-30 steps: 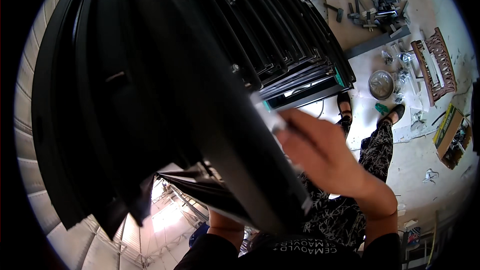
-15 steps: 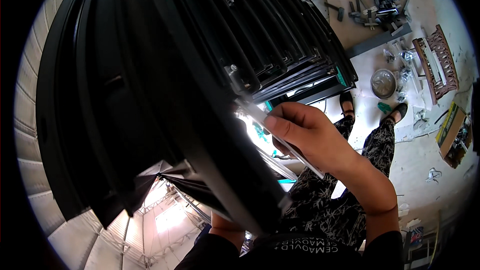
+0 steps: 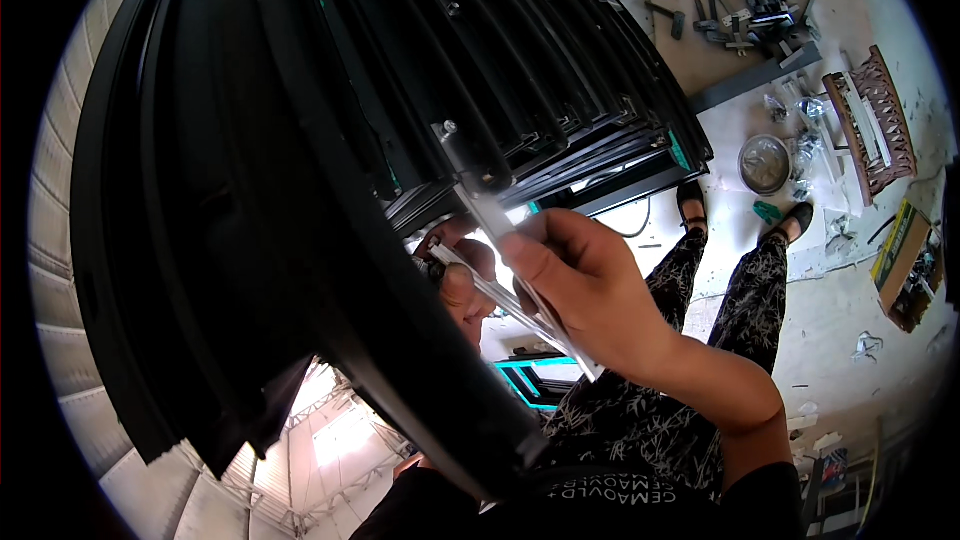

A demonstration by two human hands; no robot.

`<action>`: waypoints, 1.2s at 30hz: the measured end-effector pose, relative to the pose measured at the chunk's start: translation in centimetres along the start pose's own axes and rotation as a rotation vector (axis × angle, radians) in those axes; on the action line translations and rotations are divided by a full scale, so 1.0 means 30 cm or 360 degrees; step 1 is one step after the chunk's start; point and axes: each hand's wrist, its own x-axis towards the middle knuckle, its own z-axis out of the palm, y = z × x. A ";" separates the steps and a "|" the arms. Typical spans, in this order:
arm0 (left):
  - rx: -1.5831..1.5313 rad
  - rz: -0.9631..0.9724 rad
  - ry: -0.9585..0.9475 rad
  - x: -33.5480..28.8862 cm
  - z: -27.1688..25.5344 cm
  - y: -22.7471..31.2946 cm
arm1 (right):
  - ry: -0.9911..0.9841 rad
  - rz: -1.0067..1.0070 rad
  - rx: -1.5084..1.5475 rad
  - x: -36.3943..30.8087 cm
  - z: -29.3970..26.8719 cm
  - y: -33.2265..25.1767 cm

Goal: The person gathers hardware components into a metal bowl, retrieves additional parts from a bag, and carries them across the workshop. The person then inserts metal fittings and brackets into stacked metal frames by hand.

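My right hand (image 3: 600, 305) is closed round a flat, shiny metal strip (image 3: 480, 205), thumb on top. The strip slants up against the inside of a large black frame (image 3: 330, 210). Near its upper end is a small screw-like fitting (image 3: 449, 127). Through the gap behind the frame's near bar shows my left hand (image 3: 462, 295), fingers curled beside a second thin, pale strip (image 3: 510, 305). A small dark thing sits at those fingers; what they grip is partly hidden. My left forearm is mostly covered by the frame.
Several more black frames (image 3: 520, 50) stand stacked behind. On the floor at right lie a heap of dark metal parts (image 3: 770, 15), a round metal bowl (image 3: 765, 164), a brown carved piece (image 3: 880, 130) and an open cardboard box (image 3: 905, 270). A turquoise-edged frame (image 3: 535, 385) lies below.
My right hand has moved slightly left with the metal strip, which tilts more steeply. The black frame has shifted left, and my left hand's fingers have come into sight in the gap.
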 end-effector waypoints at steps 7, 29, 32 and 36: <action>0.0066 -0.0033 0.0132 -0.042 -0.013 -0.007 | 0.0017 -0.0053 0.0342 -0.019 0.053 0.014; 0.0028 -0.0247 0.0107 -0.088 0.009 -0.072 | -0.0211 0.0091 0.0196 0.090 -0.003 -0.018; 0.0119 -0.0238 0.0137 -0.097 0.002 -0.084 | -0.0195 0.0031 0.0207 0.051 -0.019 0.002; 0.0199 -0.0259 0.0046 -0.094 -0.010 -0.092 | -0.0206 0.0172 0.0289 -0.071 -0.099 0.052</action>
